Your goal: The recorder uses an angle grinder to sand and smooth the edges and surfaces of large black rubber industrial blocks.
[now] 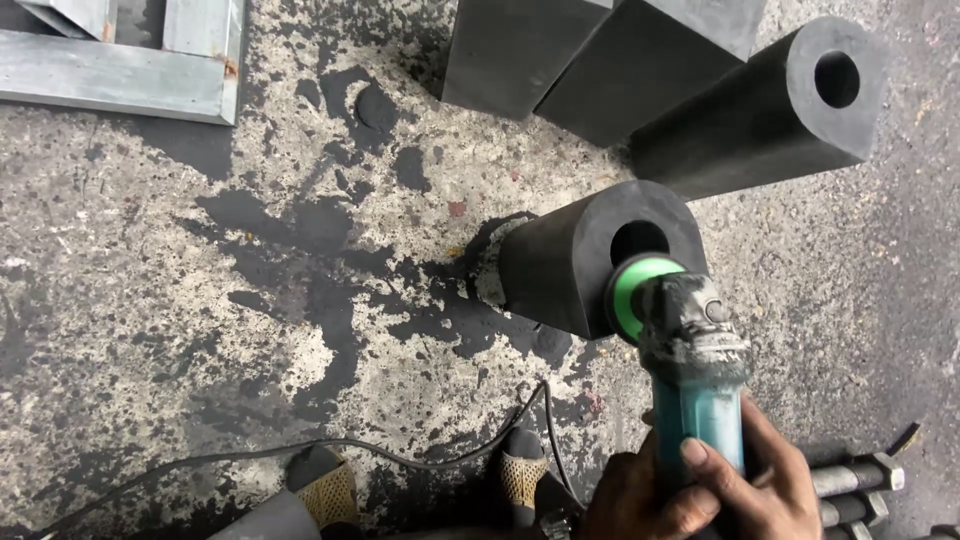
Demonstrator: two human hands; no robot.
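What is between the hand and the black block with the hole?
The angle grinder: the hand grips its teal body, and its green disc meets the black block, per the head view.

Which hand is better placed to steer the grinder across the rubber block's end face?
Right, probably. The right hand wraps the teal grinder, thumb across it; the left hand sits lower, half cut off by the frame edge.

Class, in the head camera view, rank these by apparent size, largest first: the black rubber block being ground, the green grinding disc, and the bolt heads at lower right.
1. Black rubber block
2. Green grinding disc
3. Bolt heads, smallest, though partly cut off by the frame edge.
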